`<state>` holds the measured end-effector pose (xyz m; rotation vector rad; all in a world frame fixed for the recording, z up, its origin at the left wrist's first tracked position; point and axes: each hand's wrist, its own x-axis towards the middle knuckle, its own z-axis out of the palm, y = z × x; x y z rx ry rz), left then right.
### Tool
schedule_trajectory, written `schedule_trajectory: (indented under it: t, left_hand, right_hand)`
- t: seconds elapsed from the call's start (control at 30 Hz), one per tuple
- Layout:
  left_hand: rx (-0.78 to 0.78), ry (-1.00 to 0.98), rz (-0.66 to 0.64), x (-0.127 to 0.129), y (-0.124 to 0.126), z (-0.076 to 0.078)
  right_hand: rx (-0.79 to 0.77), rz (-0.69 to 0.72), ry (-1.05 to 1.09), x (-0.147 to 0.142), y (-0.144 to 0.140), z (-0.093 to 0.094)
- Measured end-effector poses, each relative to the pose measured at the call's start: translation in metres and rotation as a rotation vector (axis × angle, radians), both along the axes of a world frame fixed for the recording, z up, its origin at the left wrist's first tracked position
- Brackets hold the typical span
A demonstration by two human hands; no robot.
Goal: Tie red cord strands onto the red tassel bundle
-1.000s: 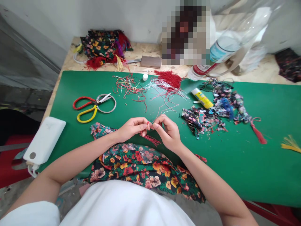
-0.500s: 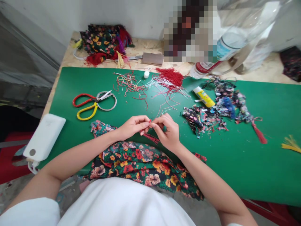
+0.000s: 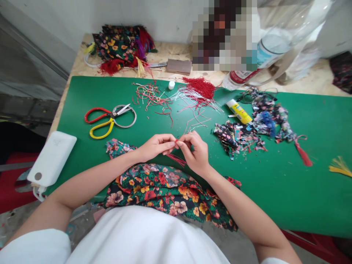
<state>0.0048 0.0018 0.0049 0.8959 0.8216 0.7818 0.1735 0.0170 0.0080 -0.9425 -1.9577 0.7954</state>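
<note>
Taking 12 o'clock as straight away from the wearer, a slim bundle of dark red threads [image 3: 176,159] lies between the two bare hands, held up over a long counter covered in smooth green [image 3: 286,190]. Its bright red tip [image 3: 176,141] sits at the left hand's [image 3: 154,148] 2 to 3 o'clock and at the right hand's [image 3: 195,152] 10 o'clock, right where the fingertips meet, so neither is clearly nearer to it.

The left hand is closed, thumb against curled fingers, gripping the bundle by that end. The right hand also pinches there, thumb and forefinger brought together on the red tip; any single thread between them is too fine to make out.

The loose strands come out from under the left hand's fingers with their long axis running from 10 to 4 o'clock, free ends fanning slightly, just beside the right hand's inner edge. The join between tip and strands is hidden behind the left fingers.

Further off, scissors with one red and one yellow handle [image 3: 111,116] lie open at the left hand's 10 o'clock. A fluffy pile of red thread [image 3: 202,88] is at the right hand's 12 o'clock, and crumpled black-and-green floral cloth [image 3: 167,192] spreads at the pair's 6 o'clock.
</note>
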Motion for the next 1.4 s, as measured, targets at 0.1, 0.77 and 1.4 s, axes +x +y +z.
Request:
schedule_trajectory:
  t: [0.1,0.77,1.4]
  left_hand:
    - [0.007,0.011,-0.003,-0.0001,0.0002,0.0007]
    - [-0.149,-0.171,0.141,0.0008,-0.0008,0.0016]
    - [-0.185,-0.278,0.237,-0.0002,-0.0011,0.0010]
  right_hand:
    - [-0.006,-0.002,0.003,-0.0009,0.0000,-0.0002]
    - [0.276,0.133,-0.537,0.0055,0.0008,-0.0042]
    - [0.445,0.377,-0.564,0.0062,0.0034,-0.0021]
